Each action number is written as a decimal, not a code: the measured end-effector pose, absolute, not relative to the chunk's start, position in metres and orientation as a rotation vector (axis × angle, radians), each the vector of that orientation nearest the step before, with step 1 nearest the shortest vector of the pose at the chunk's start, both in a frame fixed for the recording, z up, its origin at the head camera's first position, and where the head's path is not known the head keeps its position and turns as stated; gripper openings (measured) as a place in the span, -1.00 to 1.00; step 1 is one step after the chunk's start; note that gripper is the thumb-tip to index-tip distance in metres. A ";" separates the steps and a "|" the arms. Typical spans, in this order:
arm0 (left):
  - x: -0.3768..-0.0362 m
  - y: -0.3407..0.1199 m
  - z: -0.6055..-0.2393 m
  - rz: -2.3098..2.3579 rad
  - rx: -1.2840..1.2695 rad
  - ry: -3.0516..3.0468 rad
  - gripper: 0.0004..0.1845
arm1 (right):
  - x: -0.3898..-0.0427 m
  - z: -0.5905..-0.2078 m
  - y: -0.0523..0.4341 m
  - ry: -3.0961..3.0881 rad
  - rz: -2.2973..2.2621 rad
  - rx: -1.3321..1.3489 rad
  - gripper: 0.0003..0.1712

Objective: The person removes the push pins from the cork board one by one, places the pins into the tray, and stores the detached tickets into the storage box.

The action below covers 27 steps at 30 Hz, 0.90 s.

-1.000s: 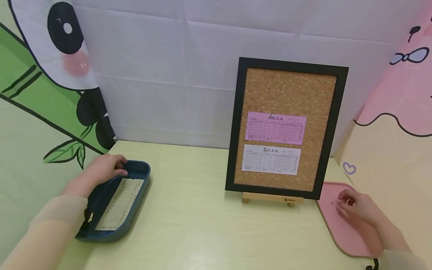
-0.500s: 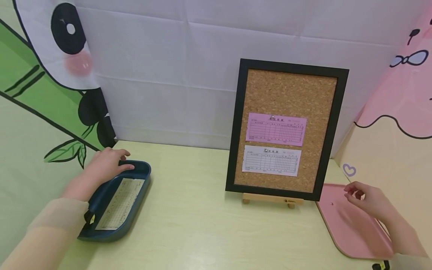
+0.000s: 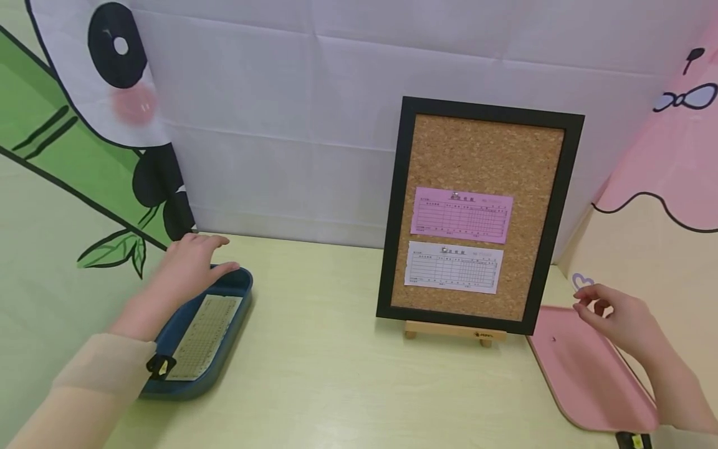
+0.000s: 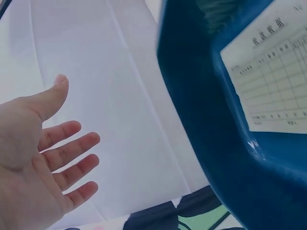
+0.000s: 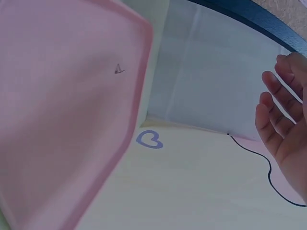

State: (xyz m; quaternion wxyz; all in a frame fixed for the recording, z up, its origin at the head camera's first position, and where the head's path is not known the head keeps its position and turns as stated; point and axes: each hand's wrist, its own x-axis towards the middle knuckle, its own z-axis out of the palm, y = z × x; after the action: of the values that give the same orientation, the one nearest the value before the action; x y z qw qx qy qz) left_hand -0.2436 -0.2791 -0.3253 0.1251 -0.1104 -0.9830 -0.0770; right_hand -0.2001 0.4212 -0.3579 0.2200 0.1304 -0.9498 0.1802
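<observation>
My left hand (image 3: 185, 271) hovers over the far end of the blue tray (image 3: 247, 299), thumb spread from the fingers. In the left wrist view the palm and fingers hold nothing. A printed white form slip (image 3: 204, 333) lies in that tray. At the right, my right hand (image 3: 622, 321) hangs above the pink tray's far right edge, fingers loosely bent and nothing visible held. A small clear pushpin (image 3: 553, 339) lies on the pink tray (image 3: 594, 380); it also shows as a tiny pin (image 5: 119, 70) in the right wrist view.
A black-framed corkboard (image 3: 488, 156) stands on a small wooden easel (image 3: 454, 329). Clear pins hold a pink form slip (image 3: 462, 215) and a white form slip (image 3: 453, 268) on it. A pale table (image 3: 314, 349) lies between the trays, with printed cloth behind.
My right hand has lifted up and away from the pushpin on the pink tray. My left hand has risen from the blue tray, with thumb and fingers spreading apart.
</observation>
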 end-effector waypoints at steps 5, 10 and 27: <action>-0.240 -0.271 -0.321 -0.240 -0.313 -2.826 -0.38 | -0.196 -0.348 0.411 -2.597 0.504 0.336 -0.80; -0.234 -0.264 -0.317 -0.286 -0.319 -2.748 -0.41 | -0.193 -0.339 0.401 -2.578 0.523 0.304 -0.79; -0.213 -0.219 -0.298 -0.371 -0.340 -2.515 -0.44 | -0.181 -0.313 0.358 -2.359 0.740 0.307 -0.74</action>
State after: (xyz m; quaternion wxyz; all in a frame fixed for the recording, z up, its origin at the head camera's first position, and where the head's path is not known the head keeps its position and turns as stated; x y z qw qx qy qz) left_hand -0.2129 -0.2188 -0.2979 0.2843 -0.1271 -0.9401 -0.1387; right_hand -0.1808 0.3579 -0.3128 0.3193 0.1169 -0.8973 0.2816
